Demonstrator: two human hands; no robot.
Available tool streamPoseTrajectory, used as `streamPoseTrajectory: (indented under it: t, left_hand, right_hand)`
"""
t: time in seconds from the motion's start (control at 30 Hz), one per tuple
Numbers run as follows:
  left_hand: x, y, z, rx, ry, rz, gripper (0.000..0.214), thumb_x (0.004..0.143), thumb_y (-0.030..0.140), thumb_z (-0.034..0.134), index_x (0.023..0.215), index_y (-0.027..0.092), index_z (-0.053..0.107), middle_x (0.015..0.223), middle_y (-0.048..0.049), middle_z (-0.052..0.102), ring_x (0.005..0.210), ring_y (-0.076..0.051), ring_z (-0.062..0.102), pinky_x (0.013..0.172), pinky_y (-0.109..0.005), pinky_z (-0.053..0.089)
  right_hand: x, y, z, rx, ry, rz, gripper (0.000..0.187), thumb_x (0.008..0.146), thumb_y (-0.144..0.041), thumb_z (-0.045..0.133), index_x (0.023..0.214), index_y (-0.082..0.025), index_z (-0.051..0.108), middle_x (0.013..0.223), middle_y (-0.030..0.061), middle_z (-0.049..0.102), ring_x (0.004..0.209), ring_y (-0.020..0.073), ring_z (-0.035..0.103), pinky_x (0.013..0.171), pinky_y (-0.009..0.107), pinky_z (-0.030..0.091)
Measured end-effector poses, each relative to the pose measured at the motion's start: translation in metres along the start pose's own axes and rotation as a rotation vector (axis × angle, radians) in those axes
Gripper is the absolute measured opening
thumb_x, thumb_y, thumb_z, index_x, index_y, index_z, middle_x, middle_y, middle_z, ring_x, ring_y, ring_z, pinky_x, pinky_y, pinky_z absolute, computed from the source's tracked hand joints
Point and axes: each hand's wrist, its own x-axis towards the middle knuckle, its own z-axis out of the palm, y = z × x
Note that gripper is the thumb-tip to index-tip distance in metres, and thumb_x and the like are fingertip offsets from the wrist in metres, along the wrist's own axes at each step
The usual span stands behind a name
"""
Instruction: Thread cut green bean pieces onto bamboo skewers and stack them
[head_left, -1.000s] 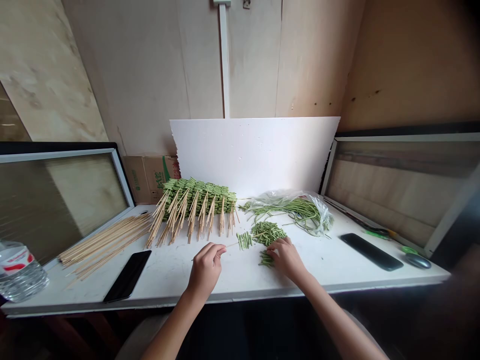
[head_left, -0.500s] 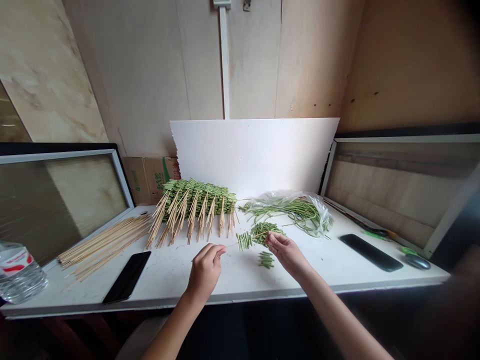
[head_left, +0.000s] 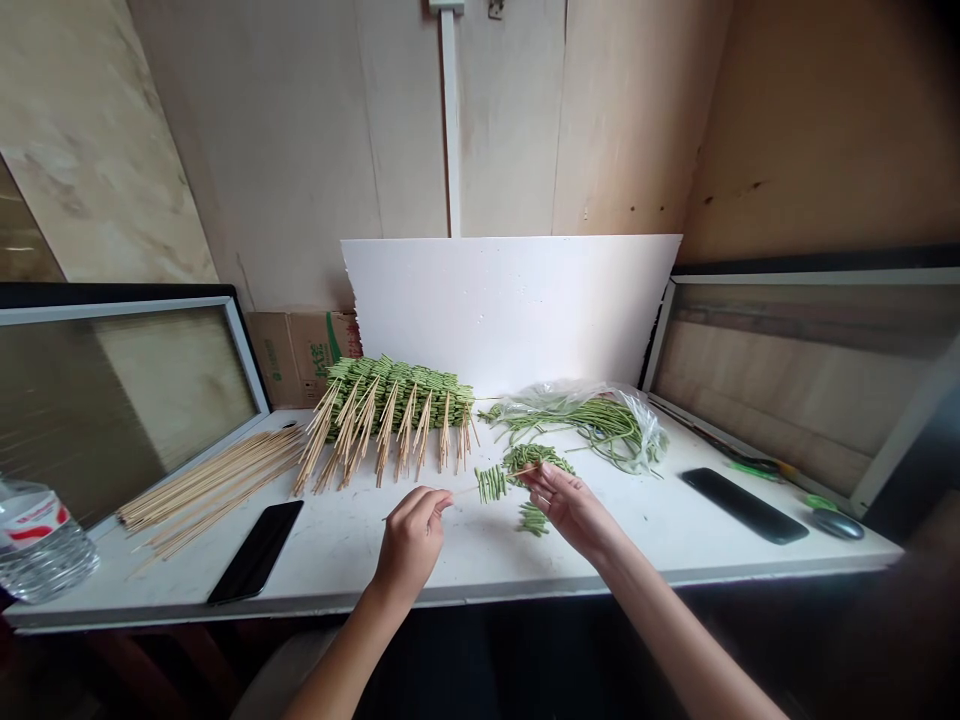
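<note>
Left hand hides stretch of skewer. Right hand covers part of cut-bean pile; whether it pinches anything, too small to tell. Bean stack partly hides cardboard box, far left. Water bottle, near left, cut by picture edge; label lettering too blurred to read.

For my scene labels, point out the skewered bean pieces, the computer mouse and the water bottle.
Skewered bean pieces (head_left: 492, 484): head view, mid-row.
Computer mouse (head_left: 838, 524): head view, top shell.
Water bottle (head_left: 52, 560): head view, below label.

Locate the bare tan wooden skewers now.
On the head view's left side, the bare tan wooden skewers lie between the clear plastic bottle and the stacked green bean skewers.
</note>
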Motion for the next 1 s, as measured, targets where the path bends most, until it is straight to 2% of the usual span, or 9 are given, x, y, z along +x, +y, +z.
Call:
streamPoseTrajectory:
  t: [0.4, 0.6, 0.73, 0.9, 1.0]
  left_hand:
    - [-0.001, -0.001, 0.0, 0.01, 0.015, 0.016, 0.031, 0.088, -0.004, 0.048, 0.096, 0.018, 0.069, 0.085, -0.0045, 0.071, 0.081, -0.018, 0.07, 0.074, -0.028, 0.059]
    - [-0.002, 0.0, 0.002, 0.04, 0.039, 0.056, 0.035, 0.086, -0.007, 0.045, 0.097, 0.018, 0.068, 0.084, -0.0044, 0.07, 0.082, -0.018, 0.069, 0.074, -0.029, 0.058]
    - [-0.003, 0.002, 0.002, 0.074, 0.058, 0.068, 0.036, 0.085, -0.008, 0.044, 0.096, 0.018, 0.066, 0.082, -0.0044, 0.068, 0.08, -0.018, 0.068, 0.072, -0.029, 0.057]
    - [-0.004, 0.008, 0.003, 0.107, 0.071, 0.09, 0.035, 0.085, -0.009, 0.043, 0.093, 0.017, 0.065, 0.079, -0.0043, 0.066, 0.079, -0.018, 0.068, 0.071, -0.028, 0.057]
    - [-0.005, 0.015, 0.006, 0.092, 0.058, 0.098, 0.034, 0.087, -0.008, 0.043, 0.093, 0.017, 0.065, 0.079, -0.0046, 0.066, 0.078, -0.018, 0.067, 0.071, -0.028, 0.057]
  right_hand:
    - [-0.005, -0.002, 0.012, -0.063, 0.077, -0.043, 0.029, 0.079, -0.047, 0.081, 0.095, -0.023, 0.08, 0.119, 0.0093, 0.076, 0.131, 0.0315, 0.058, 0.084, 0.032, 0.053]
    - [-0.005, 0.009, 0.021, -0.07, 0.198, -0.091, 0.032, 0.072, -0.049, 0.086, 0.092, -0.024, 0.081, 0.11, 0.0096, 0.079, 0.127, 0.0328, 0.061, 0.084, 0.035, 0.054]
    - [-0.007, 0.015, 0.025, -0.08, 0.259, -0.143, 0.036, 0.071, -0.051, 0.085, 0.095, -0.024, 0.082, 0.112, 0.0108, 0.078, 0.124, 0.0337, 0.063, 0.083, 0.037, 0.055]
    - [-0.011, 0.021, 0.031, -0.099, 0.282, -0.15, 0.036, 0.074, -0.051, 0.083, 0.097, -0.024, 0.081, 0.116, 0.0107, 0.077, 0.125, 0.0323, 0.062, 0.086, 0.036, 0.056]
    - [-0.013, 0.031, 0.037, -0.091, 0.29, -0.13, 0.034, 0.072, -0.049, 0.085, 0.093, -0.022, 0.082, 0.112, 0.0101, 0.078, 0.119, 0.0317, 0.065, 0.084, 0.036, 0.057]
